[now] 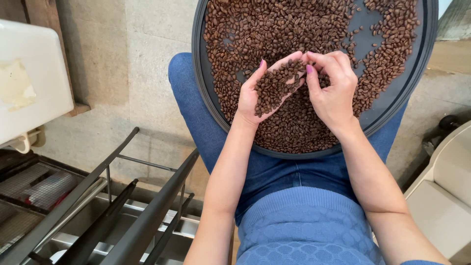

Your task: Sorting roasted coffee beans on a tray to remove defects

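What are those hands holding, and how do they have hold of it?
The left hand cups a heap of roasted coffee beans in its open palm. The right hand picks at that heap with its fingertips; whether it pinches a bean cannot be told.

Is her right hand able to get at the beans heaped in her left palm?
Probably yes: the right hand already has its fingertips at the heap of coffee beans cupped in the open left hand, with nothing between them.
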